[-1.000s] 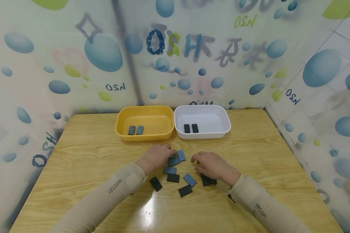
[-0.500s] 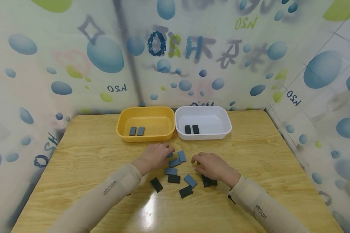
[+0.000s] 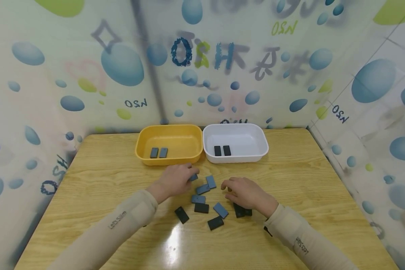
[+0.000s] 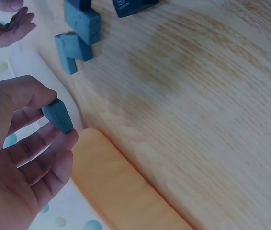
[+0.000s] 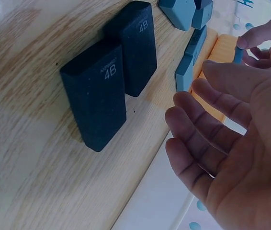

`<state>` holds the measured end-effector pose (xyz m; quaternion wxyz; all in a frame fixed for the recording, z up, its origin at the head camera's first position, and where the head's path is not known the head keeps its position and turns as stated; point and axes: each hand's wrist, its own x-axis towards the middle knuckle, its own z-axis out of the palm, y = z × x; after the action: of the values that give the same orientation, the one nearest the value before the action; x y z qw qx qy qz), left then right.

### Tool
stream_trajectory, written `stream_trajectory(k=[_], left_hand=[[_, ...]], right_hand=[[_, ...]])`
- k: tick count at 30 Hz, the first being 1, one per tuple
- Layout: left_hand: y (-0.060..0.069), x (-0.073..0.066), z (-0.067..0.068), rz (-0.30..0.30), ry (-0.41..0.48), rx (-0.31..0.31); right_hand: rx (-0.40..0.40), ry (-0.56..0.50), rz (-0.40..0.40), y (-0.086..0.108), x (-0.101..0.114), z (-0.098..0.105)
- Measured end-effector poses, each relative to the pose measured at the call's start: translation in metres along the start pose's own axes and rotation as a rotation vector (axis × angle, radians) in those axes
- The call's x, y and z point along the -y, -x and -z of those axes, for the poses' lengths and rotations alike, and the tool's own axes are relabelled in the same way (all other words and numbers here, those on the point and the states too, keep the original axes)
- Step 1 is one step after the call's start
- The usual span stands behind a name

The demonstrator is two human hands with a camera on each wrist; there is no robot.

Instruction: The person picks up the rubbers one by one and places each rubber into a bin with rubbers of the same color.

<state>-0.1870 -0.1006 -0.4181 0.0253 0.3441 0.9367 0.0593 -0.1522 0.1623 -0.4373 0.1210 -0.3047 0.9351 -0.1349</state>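
Observation:
My left hand (image 3: 175, 179) pinches a blue-grey eraser (image 4: 59, 116) between thumb and fingertips, lifted just in front of the yellow tray (image 3: 185, 161). To its right, my right hand (image 3: 246, 192) hovers with relaxed, slightly bent fingers and nothing in them. Beneath that hand lie two black erasers (image 5: 97, 96) marked 4B, partly hidden in the head view. Between the hands several blue-grey erasers (image 3: 203, 189) lie on the table, some touching. Nearer the front are loose black erasers (image 3: 182, 215) and another blue-grey eraser (image 3: 221, 210).
Two blue-grey erasers (image 3: 154, 152) lie inside the yellow tray. Beside it stands a white tray (image 3: 237, 159) with two black erasers (image 3: 217, 150) in it. Both trays sit at the back of the wooden table (image 3: 98, 168), against a patterned wall covering (image 3: 121, 67).
My left hand has drawn the blue-grey eraser away from the pile, leftward and slightly back toward the yellow tray. My right hand has stayed nearly still.

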Motion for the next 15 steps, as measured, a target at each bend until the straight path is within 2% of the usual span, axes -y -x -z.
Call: stream_trajectory(k=[6,15], left_hand=[[0.002,0.003,0.007,0.021,0.025,0.002],[0.004,0.01,0.024,0.052,0.013,-0.022]], right_hand=[[0.013,-0.009,-0.013,0.0,0.0,0.0],[0.013,-0.009,-0.004,-0.001,0.0,0.0]])
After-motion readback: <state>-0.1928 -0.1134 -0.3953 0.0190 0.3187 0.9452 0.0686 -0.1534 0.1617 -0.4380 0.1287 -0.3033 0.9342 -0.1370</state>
